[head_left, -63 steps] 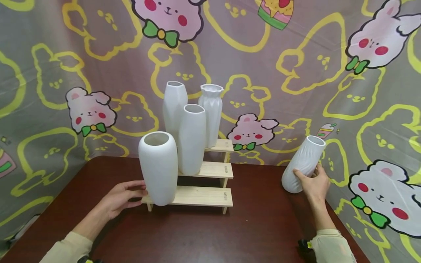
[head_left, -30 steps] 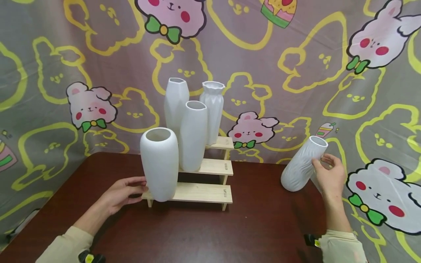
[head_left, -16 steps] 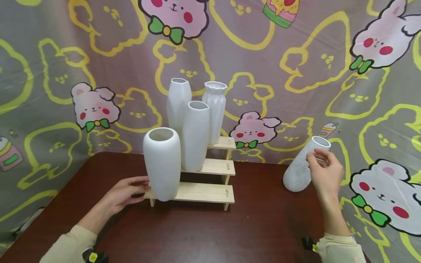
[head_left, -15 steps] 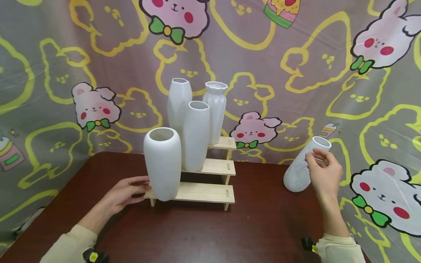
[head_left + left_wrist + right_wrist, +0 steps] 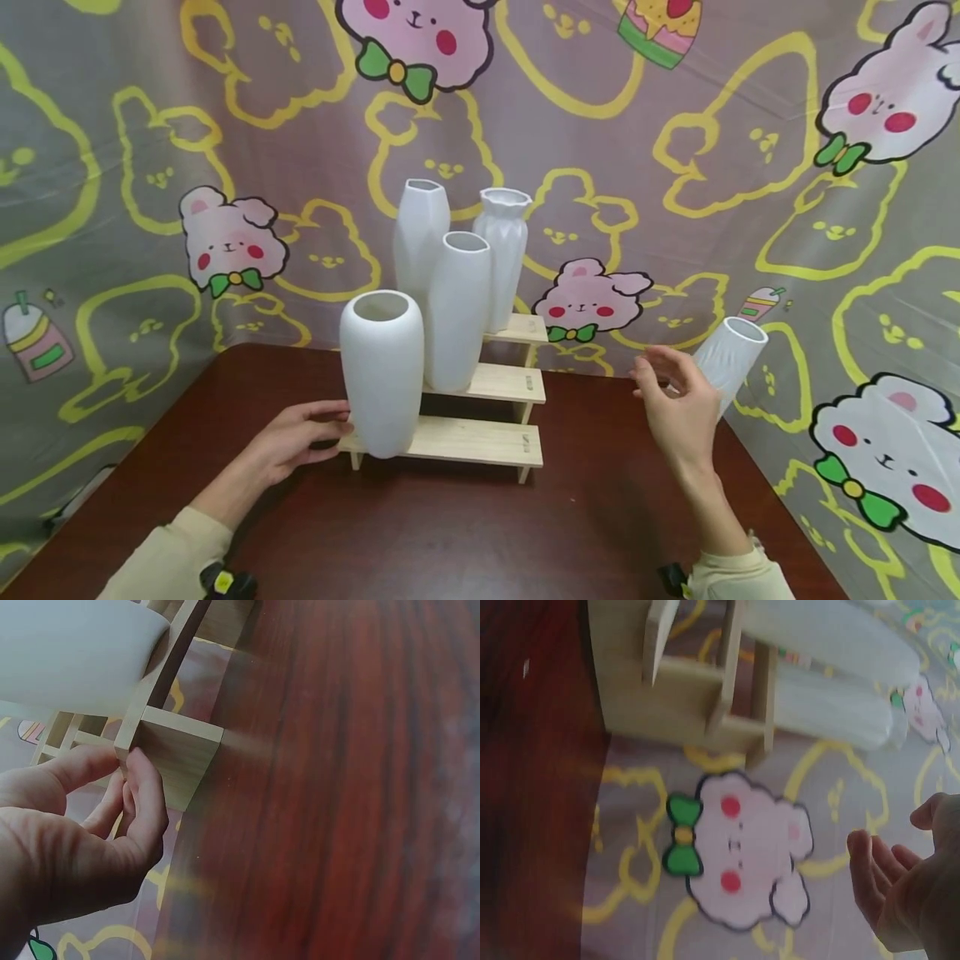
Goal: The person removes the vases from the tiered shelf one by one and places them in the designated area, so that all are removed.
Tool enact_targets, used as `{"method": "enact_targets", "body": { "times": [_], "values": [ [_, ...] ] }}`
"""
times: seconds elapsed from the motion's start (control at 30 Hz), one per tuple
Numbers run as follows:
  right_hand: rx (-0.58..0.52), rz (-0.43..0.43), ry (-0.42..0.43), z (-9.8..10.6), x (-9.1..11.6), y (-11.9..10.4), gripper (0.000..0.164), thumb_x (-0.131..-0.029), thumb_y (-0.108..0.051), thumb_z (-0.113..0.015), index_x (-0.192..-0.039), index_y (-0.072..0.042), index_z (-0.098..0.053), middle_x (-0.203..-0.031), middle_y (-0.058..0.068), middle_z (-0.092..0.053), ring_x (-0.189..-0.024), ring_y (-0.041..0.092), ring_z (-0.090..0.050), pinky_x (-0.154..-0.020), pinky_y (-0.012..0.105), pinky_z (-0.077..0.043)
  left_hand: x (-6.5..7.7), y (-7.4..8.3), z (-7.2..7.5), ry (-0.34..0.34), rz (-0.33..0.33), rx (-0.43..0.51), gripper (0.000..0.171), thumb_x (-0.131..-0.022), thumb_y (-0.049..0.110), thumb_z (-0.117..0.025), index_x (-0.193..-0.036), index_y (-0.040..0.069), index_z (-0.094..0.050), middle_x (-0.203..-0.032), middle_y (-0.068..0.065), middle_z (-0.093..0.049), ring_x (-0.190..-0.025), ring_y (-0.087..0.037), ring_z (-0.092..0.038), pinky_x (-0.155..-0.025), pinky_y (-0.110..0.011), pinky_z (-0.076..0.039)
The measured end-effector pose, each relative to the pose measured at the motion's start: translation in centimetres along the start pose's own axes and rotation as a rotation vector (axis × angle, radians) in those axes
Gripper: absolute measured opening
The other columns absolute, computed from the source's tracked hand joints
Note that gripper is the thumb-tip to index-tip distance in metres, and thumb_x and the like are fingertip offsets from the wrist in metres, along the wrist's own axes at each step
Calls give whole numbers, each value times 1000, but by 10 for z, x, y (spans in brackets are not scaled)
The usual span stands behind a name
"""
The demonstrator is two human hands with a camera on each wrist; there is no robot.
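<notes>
My left hand [image 5: 300, 440] pinches the left end of the lowest step of a pale wooden three-step stand [image 5: 472, 439], thumb and fingertips at the board's corner in the left wrist view. Beside it, a smooth white vase [image 5: 381, 375] stands on that step. A slimmer white vase [image 5: 459, 317] occupies the middle step. On the top step are a faceted vase [image 5: 422, 233] and a ruffle-rimmed vase [image 5: 502, 250]. My right hand [image 5: 678, 408], fingers loosely bent and holding nothing, hovers in front of a leaning textured white vase [image 5: 733, 354], hiding its lower part.
A dark red-brown table [image 5: 450, 533] carries the stand. Behind and on both sides hangs a curtain [image 5: 585, 125] printed with cartoon rabbits and yellow outlines.
My right hand has let go of the textured vase and moved left, away from it. The left hand keeps its place at the stand. The head view has shifted slightly.
</notes>
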State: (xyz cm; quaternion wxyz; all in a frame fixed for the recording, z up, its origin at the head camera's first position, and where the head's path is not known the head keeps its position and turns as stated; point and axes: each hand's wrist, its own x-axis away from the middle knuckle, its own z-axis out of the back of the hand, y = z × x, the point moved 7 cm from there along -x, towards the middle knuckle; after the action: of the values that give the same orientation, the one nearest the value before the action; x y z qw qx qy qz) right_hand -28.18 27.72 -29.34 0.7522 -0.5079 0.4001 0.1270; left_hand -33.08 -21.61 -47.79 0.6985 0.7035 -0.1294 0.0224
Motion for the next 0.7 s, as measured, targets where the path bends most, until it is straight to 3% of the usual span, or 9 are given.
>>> {"method": "enact_targets", "body": {
  "times": [0.1,0.27,0.7],
  "values": [
    [-22,25,-80,-20,8,-23,21,-94,4,-68,-114,11,-65,-99,24,-70,-76,12,-71,-60,23,-56,1,0,2,4,-4,6,63,-93,9,-74,-147,-4,-46,-135,-15,-56,-112,-23,-61,-91,-48,-52],
    [-28,81,-191,-47,19,-47,23,-90,10,-69,-113,9,-66,-95,19,-71,-72,23,-70,-62,24,-56,3,-1,4,9,-8,33,59,-94,5,-70,-148,-3,-46,-132,-13,-58,-112,-23,-63,-92,-50,-51],
    [-55,76,-316,-103,48,-56,26,-86,10,-75,-110,1,-69,-96,12,-71,-80,24,-69,-67,26,-55,-1,-5,3,24,17,76,61,-91,7,-75,-146,-1,-51,-138,-16,-54,-107,-24,-63,-88,-45,-53]
  ]
}}
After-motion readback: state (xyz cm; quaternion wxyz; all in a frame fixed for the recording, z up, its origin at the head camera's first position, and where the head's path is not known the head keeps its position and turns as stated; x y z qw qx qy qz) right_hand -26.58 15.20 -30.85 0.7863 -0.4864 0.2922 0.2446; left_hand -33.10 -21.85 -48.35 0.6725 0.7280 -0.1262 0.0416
